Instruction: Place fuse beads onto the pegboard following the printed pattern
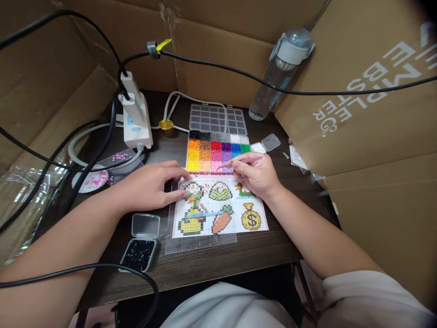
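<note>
My right hand point(259, 174) pinches pink tweezers point(251, 159), whose bent tip reaches over the front rows of the bead box point(187, 152). That box has many compartments of coloured beads, and its clear lid point(209, 119) lies folded back. My left hand point(153, 187) is open, thumb and forefinger apart, with the fingertips at the left edge of a clear pegboard point(205, 244). A printed pattern sheet point(236, 224) lies beneath the board, showing pixel pictures such as a carrot and a money bag. Some beads seem to sit on the board over the left pictures.
An open case of black beads point(138, 255) stands at front left. White power strip point(137, 120), gold cup point(166, 128) and water bottle point(276, 75) are further back. A white dish point(80, 181) holds pink beads. Black cables point(218, 68) cross the view; cardboard walls point(368, 146) surround the table.
</note>
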### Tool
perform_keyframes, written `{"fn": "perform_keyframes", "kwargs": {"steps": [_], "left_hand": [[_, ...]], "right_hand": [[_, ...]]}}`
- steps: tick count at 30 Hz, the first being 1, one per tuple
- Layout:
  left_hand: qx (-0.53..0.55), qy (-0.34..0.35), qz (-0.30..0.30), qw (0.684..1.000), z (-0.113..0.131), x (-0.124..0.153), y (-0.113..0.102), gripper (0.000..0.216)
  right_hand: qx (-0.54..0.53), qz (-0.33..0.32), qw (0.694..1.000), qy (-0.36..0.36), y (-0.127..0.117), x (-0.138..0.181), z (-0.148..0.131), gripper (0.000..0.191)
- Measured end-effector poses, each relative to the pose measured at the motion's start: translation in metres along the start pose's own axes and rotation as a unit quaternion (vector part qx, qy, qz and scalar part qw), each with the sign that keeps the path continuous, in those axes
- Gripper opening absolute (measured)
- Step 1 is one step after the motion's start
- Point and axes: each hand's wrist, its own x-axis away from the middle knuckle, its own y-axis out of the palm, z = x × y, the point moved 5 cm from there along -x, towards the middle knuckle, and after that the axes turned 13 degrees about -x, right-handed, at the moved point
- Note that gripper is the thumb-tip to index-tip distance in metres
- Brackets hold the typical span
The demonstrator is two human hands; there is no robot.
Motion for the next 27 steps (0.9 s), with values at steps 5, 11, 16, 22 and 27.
{"fn": "perform_keyframes", "kwargs": {"steps": [5, 11, 16, 22, 27], "left_hand": [[-0.001, 0.002, 0.003, 1.0, 0.001, 0.001, 0.0, 0.049], [0.001, 0.008, 0.008, 1.0, 0.006, 0.003, -0.001, 0.045], [-0.002, 0.005, 0.007, 1.0, 0.007, 0.004, 0.0, 0.04], [0.003, 0.013, 0.018, 1.0, 0.007, 0.004, 0.0, 0.039], [0.003, 0.016, 0.019, 1.0, 0.007, 0.005, 0.0, 0.04]], "right_hand": [[-0.003, -0.004, 1.0, 0.026, 0.018, 0.006, 0.002, 0.016], [0.043, -0.059, 0.997, 0.026, 0.046, 0.014, 0.004, 0.009], [0.082, -0.09, 0.992, 0.031, 0.056, 0.019, 0.005, 0.005], [0.092, -0.121, 0.987, 0.056, 0.06, 0.022, 0.013, 0.008], [0.094, -0.126, 0.986, 0.048, 0.06, 0.022, 0.016, 0.013]]}}
